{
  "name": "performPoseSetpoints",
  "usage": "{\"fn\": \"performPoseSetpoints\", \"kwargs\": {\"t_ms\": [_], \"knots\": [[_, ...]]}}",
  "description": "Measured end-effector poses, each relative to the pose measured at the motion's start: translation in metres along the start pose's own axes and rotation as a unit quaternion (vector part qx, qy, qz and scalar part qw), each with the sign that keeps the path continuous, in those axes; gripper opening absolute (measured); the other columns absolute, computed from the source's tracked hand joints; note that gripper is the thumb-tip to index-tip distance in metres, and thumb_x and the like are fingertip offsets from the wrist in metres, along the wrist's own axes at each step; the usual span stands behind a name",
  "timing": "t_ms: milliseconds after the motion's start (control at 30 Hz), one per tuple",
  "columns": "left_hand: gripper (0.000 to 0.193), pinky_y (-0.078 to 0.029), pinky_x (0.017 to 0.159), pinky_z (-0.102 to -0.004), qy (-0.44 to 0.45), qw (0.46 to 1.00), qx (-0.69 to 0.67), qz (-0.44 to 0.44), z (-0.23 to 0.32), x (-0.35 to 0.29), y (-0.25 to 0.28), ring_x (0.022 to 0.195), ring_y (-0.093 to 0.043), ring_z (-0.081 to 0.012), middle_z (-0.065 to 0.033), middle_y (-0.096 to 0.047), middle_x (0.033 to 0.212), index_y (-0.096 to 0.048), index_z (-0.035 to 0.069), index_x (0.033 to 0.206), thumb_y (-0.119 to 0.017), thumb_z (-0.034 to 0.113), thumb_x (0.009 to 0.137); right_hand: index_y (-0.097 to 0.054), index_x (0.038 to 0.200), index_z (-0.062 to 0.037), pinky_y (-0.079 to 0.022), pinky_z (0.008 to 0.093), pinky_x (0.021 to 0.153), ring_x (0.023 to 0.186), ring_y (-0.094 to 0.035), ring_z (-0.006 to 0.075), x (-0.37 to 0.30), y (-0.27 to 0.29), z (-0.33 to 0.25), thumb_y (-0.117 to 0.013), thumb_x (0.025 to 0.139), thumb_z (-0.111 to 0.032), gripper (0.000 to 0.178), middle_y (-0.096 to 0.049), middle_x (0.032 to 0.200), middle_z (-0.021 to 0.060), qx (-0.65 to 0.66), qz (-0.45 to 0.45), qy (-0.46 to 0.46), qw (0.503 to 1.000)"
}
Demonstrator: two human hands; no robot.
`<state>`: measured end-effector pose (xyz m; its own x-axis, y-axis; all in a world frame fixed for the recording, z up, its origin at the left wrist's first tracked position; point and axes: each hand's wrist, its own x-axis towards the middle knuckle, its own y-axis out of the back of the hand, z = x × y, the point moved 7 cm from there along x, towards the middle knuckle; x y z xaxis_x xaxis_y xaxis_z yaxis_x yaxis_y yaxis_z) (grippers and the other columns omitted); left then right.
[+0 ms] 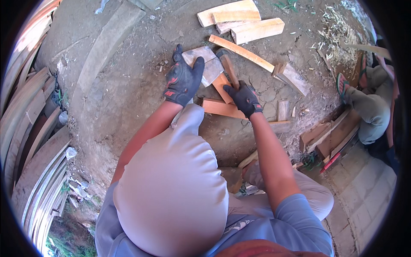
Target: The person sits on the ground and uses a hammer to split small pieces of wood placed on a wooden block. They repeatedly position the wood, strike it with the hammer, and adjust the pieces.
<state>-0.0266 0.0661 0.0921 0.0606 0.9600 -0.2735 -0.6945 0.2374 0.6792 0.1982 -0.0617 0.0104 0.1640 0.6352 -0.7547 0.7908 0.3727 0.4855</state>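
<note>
My left hand (183, 80), in a black glove with red marks, grips a pale greyish wooden block (212, 70) at its near left side. Its thumb lies across the block, and the other fingers are along the left edge, partly hidden. My gloved right hand (245, 100) is closed around the wooden handle of a hammer-like tool (230, 70). The tool's dark head rests beside the block's right corner; its exact kind is unclear. Beneath the handle lies a reddish-brown wood strip (222, 88). A thicker orange-brown wood piece (223, 108) sits just below it, touching or near my right hand.
Cut wooden blocks (257, 31) lie at the far side, near a long curved strip (242, 52) and another block (295, 79). Curved planks (36, 171) are stacked at left. Wood shavings (340, 36) cover ground at far right, where another person's leg (370, 113) shows.
</note>
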Motion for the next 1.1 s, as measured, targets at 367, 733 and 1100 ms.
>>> {"fn": "performPoseSetpoints", "kwargs": {"t_ms": [367, 733, 1100], "knots": [[0.043, -0.054, 0.100, -0.0438, -0.090, 0.978, -0.176, 0.074, 0.009, 0.009, -0.035, 0.121, -0.065, -0.0290, -0.0202, -0.063, 0.132, -0.050, 0.001, 0.141, -0.061, 0.013, 0.102, -0.060, 0.136, -0.0073, -0.056, 0.0559, 0.075, 0.086, -0.074, 0.0443, -0.055, 0.033, -0.033, -0.054, 0.109, -0.031, 0.036, -0.075, 0.097, 0.0234, -0.071, 0.215, 0.140, 0.964], [0.040, -0.053, 0.100, -0.0469, -0.067, 0.984, -0.149, 0.076, 0.012, 0.018, -0.044, 0.113, -0.068, -0.0370, -0.0223, -0.066, 0.123, -0.050, 0.000, 0.137, -0.061, 0.020, 0.103, -0.060, 0.136, -0.0082, -0.056, 0.0557, 0.074, 0.086, -0.074, 0.0434, -0.069, 0.022, -0.023, -0.053, 0.110, -0.035, 0.038, -0.076, 0.096, 0.0215, -0.077, 0.246, 0.147, 0.955], [0.039, -0.054, 0.100, -0.0482, -0.047, 0.982, -0.162, 0.085, 0.008, 0.017, -0.039, 0.114, -0.068, -0.0389, -0.0219, -0.066, 0.123, -0.051, 0.004, 0.137, -0.059, 0.018, 0.102, -0.059, 0.129, -0.0093, -0.054, 0.0523, 0.066, 0.080, -0.073, 0.0425, -0.071, 0.026, -0.022, -0.063, 0.106, -0.025, 0.028, -0.074, 0.091, 0.0220, -0.068, 0.282, 0.164, 0.943]]}}
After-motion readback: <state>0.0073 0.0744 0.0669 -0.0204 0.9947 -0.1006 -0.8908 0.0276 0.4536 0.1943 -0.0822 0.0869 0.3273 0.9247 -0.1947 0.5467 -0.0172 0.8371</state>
